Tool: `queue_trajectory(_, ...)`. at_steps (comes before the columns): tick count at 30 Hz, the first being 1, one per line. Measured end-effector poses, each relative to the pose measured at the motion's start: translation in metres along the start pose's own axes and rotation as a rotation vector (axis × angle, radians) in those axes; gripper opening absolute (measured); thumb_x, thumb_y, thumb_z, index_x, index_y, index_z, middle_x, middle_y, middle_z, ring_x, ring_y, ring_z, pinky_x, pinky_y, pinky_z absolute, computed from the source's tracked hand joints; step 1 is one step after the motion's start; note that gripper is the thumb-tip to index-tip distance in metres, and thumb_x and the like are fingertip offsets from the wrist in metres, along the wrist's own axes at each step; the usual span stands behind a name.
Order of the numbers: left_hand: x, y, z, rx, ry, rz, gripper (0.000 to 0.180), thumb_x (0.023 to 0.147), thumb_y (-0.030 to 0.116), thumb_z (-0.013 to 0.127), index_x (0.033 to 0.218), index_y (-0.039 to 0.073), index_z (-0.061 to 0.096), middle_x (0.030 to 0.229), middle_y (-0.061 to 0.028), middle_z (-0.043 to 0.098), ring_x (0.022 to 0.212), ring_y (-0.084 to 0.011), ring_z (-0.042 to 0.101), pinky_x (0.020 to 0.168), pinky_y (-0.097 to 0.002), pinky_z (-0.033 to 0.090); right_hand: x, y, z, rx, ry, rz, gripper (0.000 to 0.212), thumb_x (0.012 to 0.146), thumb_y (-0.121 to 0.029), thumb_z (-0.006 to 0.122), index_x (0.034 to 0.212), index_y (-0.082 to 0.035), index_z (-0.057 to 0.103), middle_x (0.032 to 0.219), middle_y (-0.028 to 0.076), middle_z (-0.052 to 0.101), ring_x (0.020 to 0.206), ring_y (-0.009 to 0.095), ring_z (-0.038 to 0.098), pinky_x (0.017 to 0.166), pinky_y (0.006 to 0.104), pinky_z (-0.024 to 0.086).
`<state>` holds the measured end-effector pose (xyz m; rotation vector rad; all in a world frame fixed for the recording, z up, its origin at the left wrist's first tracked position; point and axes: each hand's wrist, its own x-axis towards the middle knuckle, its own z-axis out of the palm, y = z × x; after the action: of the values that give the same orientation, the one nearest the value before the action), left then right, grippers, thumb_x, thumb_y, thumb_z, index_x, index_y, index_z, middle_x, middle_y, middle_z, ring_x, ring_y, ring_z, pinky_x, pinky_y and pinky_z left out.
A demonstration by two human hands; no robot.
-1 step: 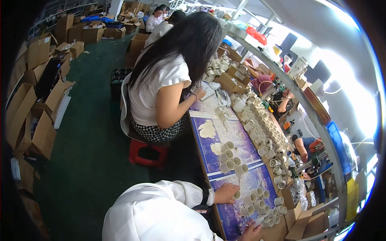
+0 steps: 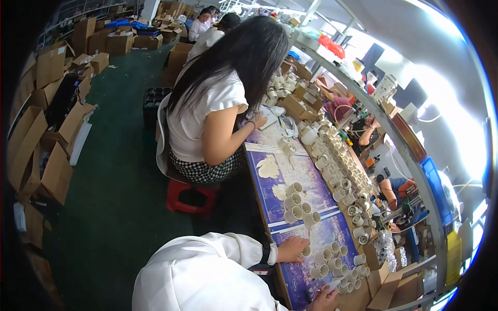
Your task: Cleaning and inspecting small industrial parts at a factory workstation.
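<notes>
My left hand point(image 2: 291, 250) rests at the table's near edge with its fingers round a small cream cylindrical cup point(image 2: 305, 252). Lower down, partly cut off by the bottom of the picture, my right hand point(image 2: 324, 300) is closed on a white pointed-tip piece point(image 2: 332, 285), perhaps a nozzle; its body is hidden by the fingers. The tip lies beside a cluster of similar cream cups point(image 2: 338, 263), most with their open ends showing. Another group of cups point(image 2: 294, 201) stands farther along the purple-covered table point(image 2: 332, 228).
A long row of cream parts point(image 2: 337, 171) runs along the table's right side, beneath a metal shelf frame point(image 2: 363, 93). A co-worker in a white top point(image 2: 207, 114) sits farther along. Cardboard boxes point(image 2: 389, 290) stand at the lower right; more boxes point(image 2: 57, 171) line the left.
</notes>
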<state>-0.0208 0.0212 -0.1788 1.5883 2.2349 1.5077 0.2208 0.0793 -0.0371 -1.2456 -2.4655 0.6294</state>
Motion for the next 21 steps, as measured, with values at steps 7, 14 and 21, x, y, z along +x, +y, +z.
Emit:
queue_trajectory(7, 0.003, -0.001, 0.004, 0.020, 0.120, 0.049, 0.065, 0.065, 0.025, 0.082, 0.120, 0.005, 0.052, 0.109, -0.0151, 0.061, 0.106, -0.0360, 0.057, 0.093, -0.0460, 0.043, 0.015, 0.059, 0.049, -0.503, 0.052, -0.254, 0.056, 0.097, -0.046, 0.052, 0.144, -0.015, 0.048, 0.145, 0.024, 0.046, 0.129, 0.047, 0.047, 0.105, 0.0561, 0.037)
queue_trajectory(14, 0.005, -0.002, 0.002, 0.006, 0.092, 0.061, 0.065, 0.066, 0.026, 0.083, 0.119, 0.005, 0.051, 0.109, -0.0154, 0.060, 0.107, -0.0360, 0.056, 0.093, -0.0458, 0.042, 0.048, 0.140, 0.125, 1.417, 0.028, -0.009, 0.020, 0.100, -0.023, 0.060, 0.109, -0.006, 0.056, 0.088, 0.005, 0.062, 0.071, 0.012, 0.056, 0.059, 0.0225, 0.044)
queue_trajectory(21, -0.009, 0.009, -0.004, -0.005, 0.024, -0.008, 0.070, 0.068, 0.029, 0.084, 0.125, 0.005, 0.051, 0.110, -0.0165, 0.059, 0.107, -0.0365, 0.055, 0.095, -0.0446, 0.042, -0.003, 0.079, 0.095, 1.417, 0.216, 0.185, 0.024, 0.099, -0.025, 0.062, 0.112, -0.007, 0.056, 0.095, 0.004, 0.062, 0.073, 0.011, 0.054, 0.057, 0.0215, 0.043)
